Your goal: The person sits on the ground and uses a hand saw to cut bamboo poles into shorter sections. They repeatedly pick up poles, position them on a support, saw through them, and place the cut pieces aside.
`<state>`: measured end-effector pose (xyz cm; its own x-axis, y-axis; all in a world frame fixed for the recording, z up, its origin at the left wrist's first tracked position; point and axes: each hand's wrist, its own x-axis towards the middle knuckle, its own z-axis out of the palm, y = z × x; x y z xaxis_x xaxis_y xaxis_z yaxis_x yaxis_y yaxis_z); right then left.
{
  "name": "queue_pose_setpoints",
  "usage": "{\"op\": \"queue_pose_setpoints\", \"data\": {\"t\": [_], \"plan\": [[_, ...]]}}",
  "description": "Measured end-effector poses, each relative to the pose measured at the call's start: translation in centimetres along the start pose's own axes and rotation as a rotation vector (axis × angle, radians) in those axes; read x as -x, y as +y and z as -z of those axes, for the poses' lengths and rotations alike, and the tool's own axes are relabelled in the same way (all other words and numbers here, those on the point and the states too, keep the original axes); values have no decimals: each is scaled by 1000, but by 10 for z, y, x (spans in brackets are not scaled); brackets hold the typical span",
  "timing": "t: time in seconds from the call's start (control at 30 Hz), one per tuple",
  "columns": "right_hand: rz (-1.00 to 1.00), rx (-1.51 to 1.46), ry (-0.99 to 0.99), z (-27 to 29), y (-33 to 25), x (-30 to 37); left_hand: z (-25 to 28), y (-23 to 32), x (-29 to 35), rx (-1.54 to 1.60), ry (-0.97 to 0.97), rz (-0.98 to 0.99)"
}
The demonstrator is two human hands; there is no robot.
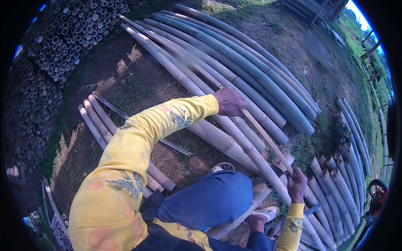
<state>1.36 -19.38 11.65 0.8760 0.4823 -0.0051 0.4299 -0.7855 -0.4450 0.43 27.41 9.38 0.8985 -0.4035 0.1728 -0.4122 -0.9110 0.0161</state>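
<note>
A long, thin bamboo strip slants across the thick bamboo poles in front of me. My left hand is closed around it partway along, over the poles. At its near end my right hand is closed, with the strip's end meeting the fingers. Just below that hand, a short bluish flat piece sticks out; I cannot tell what it is or whether I hold it. The strip's far part blurs among the poles.
Several greenish poles lie side by side at the far side. More cut poles are stacked at right. Shorter poles and a dark flat bar lie at left. A large pile of bamboo ends fills the upper left.
</note>
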Motion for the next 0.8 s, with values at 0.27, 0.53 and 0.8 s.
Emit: {"op": "queue_pose_setpoints", "data": {"t": [0.27, 0.53, 0.8], "plan": [[165, -5, 123, -13, -44, -4, 6, -30, 24, 8, -41, 23], [221, 12, 197, -34, -64, -17, -3, -61, 41, 39, 15, 21], [186, 21, 203, -74, -110, -50, 17, -105, 69, 46, -189, 243]]}}
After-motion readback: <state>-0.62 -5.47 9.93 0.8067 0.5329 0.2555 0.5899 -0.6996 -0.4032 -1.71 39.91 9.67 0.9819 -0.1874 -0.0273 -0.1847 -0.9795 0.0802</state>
